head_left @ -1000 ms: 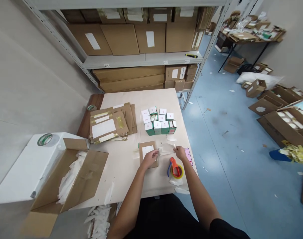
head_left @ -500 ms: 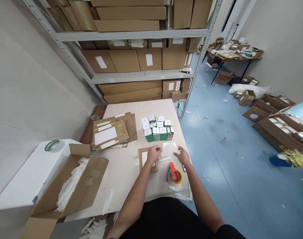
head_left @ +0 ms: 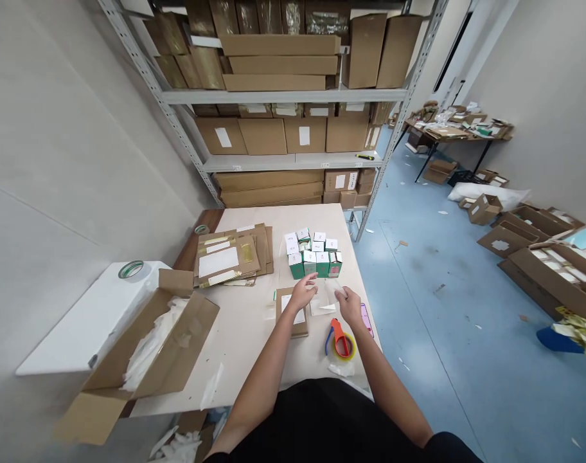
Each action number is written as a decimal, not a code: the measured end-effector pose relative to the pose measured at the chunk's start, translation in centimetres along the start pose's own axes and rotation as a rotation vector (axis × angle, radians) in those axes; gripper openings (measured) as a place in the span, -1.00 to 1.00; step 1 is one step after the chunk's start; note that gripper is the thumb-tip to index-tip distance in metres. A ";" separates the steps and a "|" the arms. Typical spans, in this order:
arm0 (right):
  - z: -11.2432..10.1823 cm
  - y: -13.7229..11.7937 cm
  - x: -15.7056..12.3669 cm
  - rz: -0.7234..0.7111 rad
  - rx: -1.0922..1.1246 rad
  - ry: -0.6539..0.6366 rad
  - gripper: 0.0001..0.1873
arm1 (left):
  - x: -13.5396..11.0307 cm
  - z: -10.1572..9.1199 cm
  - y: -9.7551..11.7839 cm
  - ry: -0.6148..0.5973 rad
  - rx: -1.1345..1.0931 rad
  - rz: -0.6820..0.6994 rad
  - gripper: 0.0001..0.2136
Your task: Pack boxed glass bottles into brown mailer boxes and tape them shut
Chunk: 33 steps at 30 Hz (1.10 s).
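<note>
My left hand (head_left: pixel 303 292) and my right hand (head_left: pixel 349 303) hover over the table's near right part, holding a clear plastic bag (head_left: pixel 329 293) stretched between them. Both hands pinch its edges. Under the left hand lies a small brown cardboard box (head_left: pixel 293 315) with a white label. Just beyond the hands stands a cluster of several small green and white boxes (head_left: pixel 314 255). An orange and blue tape dispenser with a yellow roll (head_left: pixel 340 339) sits near my right wrist. A pink phone (head_left: pixel 367 317) lies at the table's right edge.
A stack of flat brown cardboard pieces (head_left: pixel 232 256) lies on the table's (head_left: pixel 254 334) left side. An open carton with white filler (head_left: pixel 158 341) stands at the left beside a white surface with a tape roll (head_left: pixel 130 269). Shelves (head_left: pixel 293 96) of cartons rise behind. Open cartons (head_left: pixel 538 244) litter the blue floor.
The view has tilted up, showing more of the shelves. My hands have lifted the clear bag slightly and moved a little toward the green boxes.
</note>
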State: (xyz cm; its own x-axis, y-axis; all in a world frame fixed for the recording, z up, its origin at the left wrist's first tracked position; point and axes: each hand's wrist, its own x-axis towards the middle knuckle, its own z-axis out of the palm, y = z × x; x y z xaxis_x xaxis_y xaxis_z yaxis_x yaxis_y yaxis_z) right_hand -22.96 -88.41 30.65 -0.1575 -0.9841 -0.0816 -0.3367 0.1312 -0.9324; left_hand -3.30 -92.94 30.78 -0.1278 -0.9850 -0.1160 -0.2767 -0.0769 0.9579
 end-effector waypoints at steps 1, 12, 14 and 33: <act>-0.7 -0.3 0.1 0.006 0.087 -0.007 -0.67 | -0.1 0.1 -0.1 -0.025 0.023 0.028 -0.35; -5.7 1.0 -0.8 0.125 0.539 -0.046 -0.41 | 0.8 1.5 0.2 -0.341 0.036 0.047 -0.65; -6.5 1.2 -0.6 0.123 0.516 -0.015 -0.43 | 1.0 1.0 0.8 -0.373 0.052 0.045 -0.64; -7.0 -0.4 1.7 0.070 0.688 0.158 -0.60 | 2.4 -1.6 -0.4 0.068 -0.170 0.149 -0.63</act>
State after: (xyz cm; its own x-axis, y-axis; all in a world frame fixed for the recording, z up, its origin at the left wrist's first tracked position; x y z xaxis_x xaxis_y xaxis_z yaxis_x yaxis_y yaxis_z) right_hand -29.60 -89.33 33.37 -0.3080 -0.9401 -0.1459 0.3335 0.0369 -0.9420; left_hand -1.95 -95.52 30.50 -0.0894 -0.9951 0.0423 -0.0948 0.0508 0.9942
